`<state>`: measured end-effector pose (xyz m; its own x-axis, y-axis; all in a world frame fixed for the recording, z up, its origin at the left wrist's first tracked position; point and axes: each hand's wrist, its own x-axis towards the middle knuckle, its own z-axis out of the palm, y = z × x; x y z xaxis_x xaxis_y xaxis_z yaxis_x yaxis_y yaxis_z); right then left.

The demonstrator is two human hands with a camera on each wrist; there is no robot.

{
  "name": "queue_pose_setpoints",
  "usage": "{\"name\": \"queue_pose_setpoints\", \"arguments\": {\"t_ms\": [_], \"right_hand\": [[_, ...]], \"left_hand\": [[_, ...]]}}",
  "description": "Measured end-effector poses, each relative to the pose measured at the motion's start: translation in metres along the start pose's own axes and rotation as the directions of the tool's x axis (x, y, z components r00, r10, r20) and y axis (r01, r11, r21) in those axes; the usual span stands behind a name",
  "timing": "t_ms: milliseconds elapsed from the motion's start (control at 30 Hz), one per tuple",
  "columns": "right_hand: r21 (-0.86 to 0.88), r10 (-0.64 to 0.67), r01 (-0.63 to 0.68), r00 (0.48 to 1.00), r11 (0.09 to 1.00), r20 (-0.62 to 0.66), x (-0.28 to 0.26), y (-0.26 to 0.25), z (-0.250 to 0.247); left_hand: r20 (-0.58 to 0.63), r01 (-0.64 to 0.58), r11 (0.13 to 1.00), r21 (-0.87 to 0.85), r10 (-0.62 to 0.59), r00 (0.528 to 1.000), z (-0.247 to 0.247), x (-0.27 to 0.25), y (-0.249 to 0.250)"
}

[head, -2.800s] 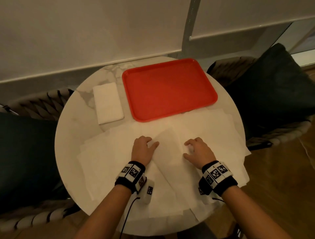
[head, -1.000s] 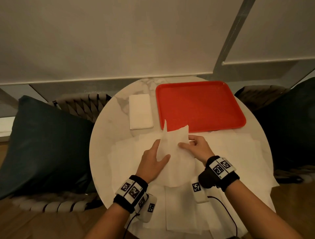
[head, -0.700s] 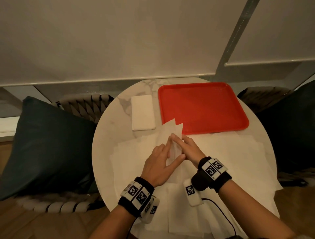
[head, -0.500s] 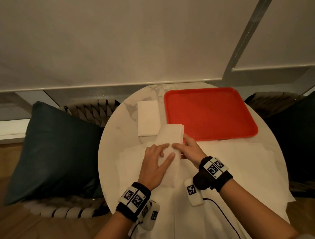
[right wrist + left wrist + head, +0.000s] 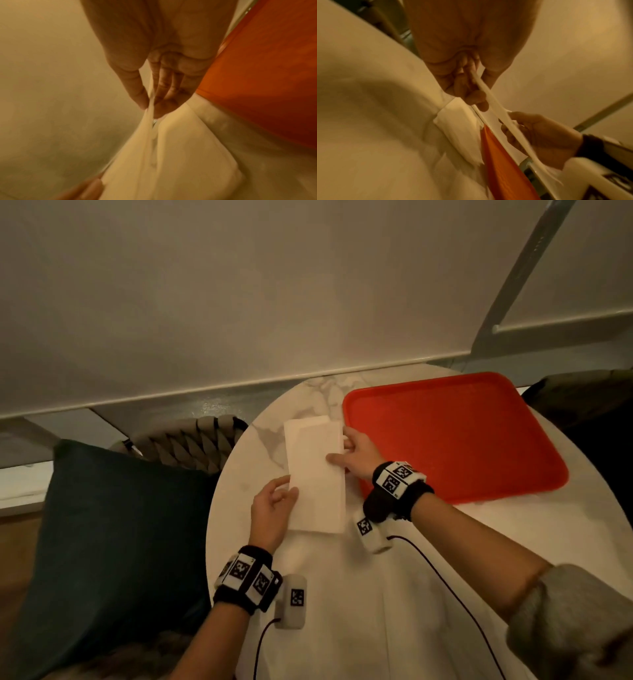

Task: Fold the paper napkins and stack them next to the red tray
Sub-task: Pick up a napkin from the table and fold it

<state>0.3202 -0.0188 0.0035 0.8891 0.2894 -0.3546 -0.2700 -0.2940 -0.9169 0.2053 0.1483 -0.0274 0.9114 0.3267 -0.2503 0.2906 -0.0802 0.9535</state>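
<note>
A folded white napkin [image 5: 317, 474] hangs just above the table, left of the red tray [image 5: 455, 436]. My left hand [image 5: 289, 486] pinches its near left edge. My right hand [image 5: 339, 448] pinches its right edge beside the tray rim. In the left wrist view the left hand [image 5: 476, 83] grips the thin napkin [image 5: 496, 108] above the stack of folded napkins [image 5: 458, 128], which lies against the tray [image 5: 501, 162]. The right wrist view shows the right hand [image 5: 150, 106] pinching the napkin over the stack [image 5: 188, 155]. In the head view the stack is hidden under the held napkin.
Unfolded napkins [image 5: 376, 611] cover the near part of the round marble table [image 5: 236, 508]. A dark cushion [image 5: 113, 525] on a woven chair [image 5: 191, 440] stands at the left, and another chair [image 5: 589, 405] at the right. A wall runs close behind the table.
Both hands folded the napkin in half. Then they carried it away from me and left, from over the loose sheets to above the stack beside the tray.
</note>
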Motion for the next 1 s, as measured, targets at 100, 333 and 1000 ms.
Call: {"name": "queue_pose_setpoints", "arguments": {"t_ms": [100, 333, 1000], "right_hand": [[-0.079, -0.025, 0.021, 0.998, 0.997, -0.049, 0.029, 0.001, -0.002], [-0.219, -0.162, 0.138, 0.982, 0.966, -0.094, 0.065, 0.005, -0.002], [-0.685, -0.056, 0.074, 0.997, 0.725, 0.048, 0.043, -0.001, -0.014]], "left_hand": [[0.005, -0.094, 0.992, 0.084, 0.094, 0.996, 0.005, 0.027, 0.004], [0.092, -0.299, 0.903, 0.309, 0.285, 0.954, 0.012, 0.069, -0.008], [0.141, -0.127, 0.692, 0.711, 0.037, 0.989, 0.007, 0.055, 0.011]]}}
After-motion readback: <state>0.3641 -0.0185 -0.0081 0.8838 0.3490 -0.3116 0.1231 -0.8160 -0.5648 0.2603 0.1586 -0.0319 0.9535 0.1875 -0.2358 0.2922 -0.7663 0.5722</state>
